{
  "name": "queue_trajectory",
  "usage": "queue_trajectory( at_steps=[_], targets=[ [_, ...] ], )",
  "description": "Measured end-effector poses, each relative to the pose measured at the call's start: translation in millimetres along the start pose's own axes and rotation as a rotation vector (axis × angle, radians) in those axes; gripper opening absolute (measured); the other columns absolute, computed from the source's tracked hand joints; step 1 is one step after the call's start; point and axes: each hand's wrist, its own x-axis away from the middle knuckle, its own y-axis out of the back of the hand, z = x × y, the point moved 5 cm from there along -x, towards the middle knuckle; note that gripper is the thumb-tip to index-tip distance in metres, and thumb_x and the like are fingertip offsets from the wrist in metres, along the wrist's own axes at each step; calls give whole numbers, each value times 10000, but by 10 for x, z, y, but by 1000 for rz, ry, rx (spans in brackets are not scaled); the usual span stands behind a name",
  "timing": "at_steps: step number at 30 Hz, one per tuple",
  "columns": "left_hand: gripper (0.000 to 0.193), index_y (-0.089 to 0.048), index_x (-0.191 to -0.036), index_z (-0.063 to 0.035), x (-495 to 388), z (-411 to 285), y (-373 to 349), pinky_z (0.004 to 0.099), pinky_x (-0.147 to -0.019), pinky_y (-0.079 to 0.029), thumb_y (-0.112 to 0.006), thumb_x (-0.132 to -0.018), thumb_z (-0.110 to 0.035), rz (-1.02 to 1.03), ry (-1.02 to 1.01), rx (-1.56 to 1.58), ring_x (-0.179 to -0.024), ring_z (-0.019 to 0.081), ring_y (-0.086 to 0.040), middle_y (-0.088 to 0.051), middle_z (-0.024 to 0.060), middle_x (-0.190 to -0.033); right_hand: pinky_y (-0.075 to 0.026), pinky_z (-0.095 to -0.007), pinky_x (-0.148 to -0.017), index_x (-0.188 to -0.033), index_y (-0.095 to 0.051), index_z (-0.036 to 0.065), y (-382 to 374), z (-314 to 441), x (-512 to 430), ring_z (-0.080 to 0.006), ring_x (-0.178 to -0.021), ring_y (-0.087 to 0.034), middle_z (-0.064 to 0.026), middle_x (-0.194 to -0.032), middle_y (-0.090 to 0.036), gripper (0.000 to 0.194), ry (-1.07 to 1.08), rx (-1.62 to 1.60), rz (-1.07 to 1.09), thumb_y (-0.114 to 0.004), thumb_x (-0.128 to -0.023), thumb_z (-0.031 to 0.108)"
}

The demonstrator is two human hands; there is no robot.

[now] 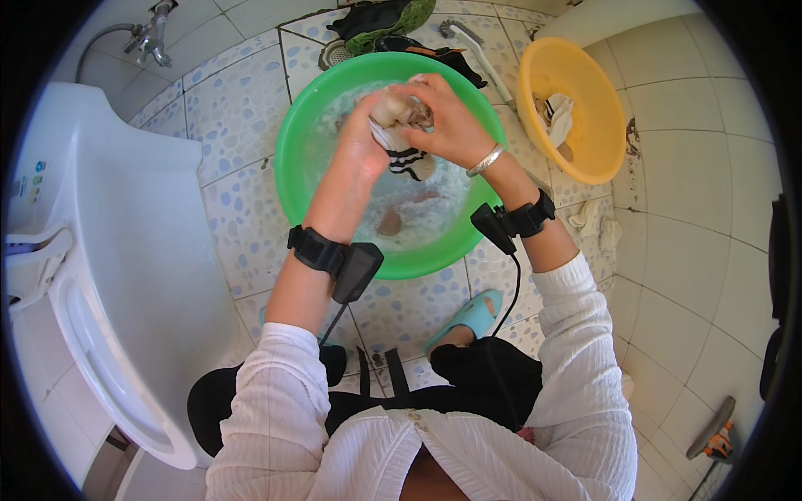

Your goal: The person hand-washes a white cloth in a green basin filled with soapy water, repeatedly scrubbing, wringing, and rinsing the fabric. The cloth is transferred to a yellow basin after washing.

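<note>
Above the green plastic basin (285,156), both of my hands grip a wet white sock (410,160) with black stripes. My left hand (365,141) wraps it from the left. From the right, my right hand (448,122) pinches the bunched fabric, its wrist ringed by a silver bangle (485,161). The upper part of the bundle is yellowish and grey, and fingers partly hide it. Cloudy, foamy water (438,216) fills the basin below. A reddish-brown item (389,221) shows in the water; what it is cannot be made out.
A yellow basin (601,125) with a striped white sock (559,116) inside stands at the right. Behind the green basin lie dark cloth (376,19) and a white-handled brush (485,62). Small white cloths (586,216) rest on the floor. A white fixture (150,250) borders the left.
</note>
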Motion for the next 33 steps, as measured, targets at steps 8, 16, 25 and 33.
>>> queue_trajectory(
  at_steps=[8, 16, 25, 33],
  targets=[
    [406, -490, -1107, -23, 102, -113, -67, 340, -595, -523, -504, -900, -372, 45, 70, -285, -835, 205, -612, -592, 115, -1014, -465, -233, -637, -1008, -632, 33, 365, -329, 13, -98, -714, -568, -43, -792, -635, 368, -519, -239, -211, -721, -730, 257],
    [521, -467, -1168, -46, 242, -191, -266, 295, -782, -483, -681, -789, -332, 11, -306, -637, -956, 146, -562, -556, 56, -1074, -471, -256, -650, -1038, -629, 21, 300, -84, 27, -126, -687, -568, -52, -775, -627, 398, -321, -137, -69, -709, -739, 271],
    [534, -465, -1179, -33, 249, -219, -266, 289, -798, -470, -687, -791, -324, 65, -241, -501, -970, 154, -557, -554, 59, -1085, -461, -369, -604, -947, -615, 32, 438, 188, 10, -308, -686, -582, -153, -739, -609, 262, -113, 264, 17, -631, -756, 211],
    [573, -443, -1226, -26, 247, -223, -275, 299, -931, -384, -687, -793, -310, 178, -215, -478, -1069, 154, -504, -522, 54, -1160, -427, -415, -494, -796, -591, 95, 399, 380, 94, -309, -557, -556, -119, -572, -546, 87, 63, 676, -32, -553, -794, 173]
  ],
)
